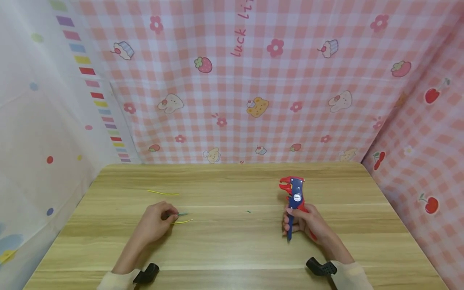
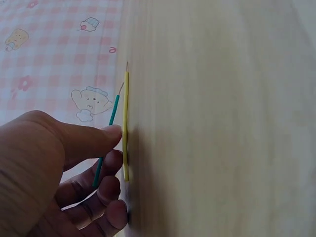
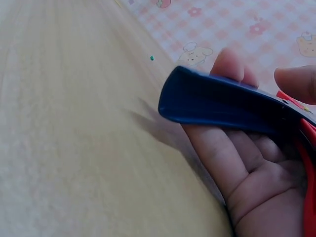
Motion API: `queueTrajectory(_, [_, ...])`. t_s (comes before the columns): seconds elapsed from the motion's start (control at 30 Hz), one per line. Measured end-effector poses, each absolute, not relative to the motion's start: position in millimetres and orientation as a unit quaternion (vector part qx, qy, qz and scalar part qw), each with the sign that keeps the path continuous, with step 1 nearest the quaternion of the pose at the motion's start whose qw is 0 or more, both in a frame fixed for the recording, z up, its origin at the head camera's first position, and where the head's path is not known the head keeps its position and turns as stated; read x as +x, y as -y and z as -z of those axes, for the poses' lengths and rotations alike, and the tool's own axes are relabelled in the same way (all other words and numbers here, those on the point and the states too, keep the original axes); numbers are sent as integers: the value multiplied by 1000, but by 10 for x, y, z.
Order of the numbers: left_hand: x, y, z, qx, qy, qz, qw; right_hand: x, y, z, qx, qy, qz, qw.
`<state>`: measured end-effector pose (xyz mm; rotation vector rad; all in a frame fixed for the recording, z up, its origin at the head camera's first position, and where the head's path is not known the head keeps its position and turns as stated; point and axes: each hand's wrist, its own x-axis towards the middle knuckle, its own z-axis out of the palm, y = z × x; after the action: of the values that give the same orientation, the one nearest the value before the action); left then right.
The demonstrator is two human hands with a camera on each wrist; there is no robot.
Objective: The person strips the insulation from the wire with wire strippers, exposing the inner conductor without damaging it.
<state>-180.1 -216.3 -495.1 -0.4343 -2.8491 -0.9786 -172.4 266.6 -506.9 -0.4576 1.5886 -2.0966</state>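
Observation:
Between thumb and fingers, my left hand (image 1: 154, 221) pinches a short green wire (image 2: 114, 109) with a bare strand at its far end. Right beside it, a yellow wire (image 2: 126, 103) with one bared tip runs along the tabletop, close to the fingertips. On the right, my right hand (image 1: 309, 223) grips a blue-and-red wire stripper (image 1: 297, 187) by its handles, its red jaws pointing away from me and to the left. The blue handle (image 3: 222, 98) crosses the curled fingers in the right wrist view.
A second yellow wire (image 1: 163, 193) lies farther back on the left of the wooden table (image 1: 232, 249). A tiny green piece (image 1: 248, 212) lies between the two hands. Behind the table hangs a pink checked cloth (image 1: 232, 88).

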Motion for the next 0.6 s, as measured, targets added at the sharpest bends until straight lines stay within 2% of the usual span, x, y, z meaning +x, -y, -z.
queueTrajectory(0.6, [-1837, 2191, 4916, -142, 940, 307, 33, -1741, -2691, 5118, -181, -568, 764, 246])
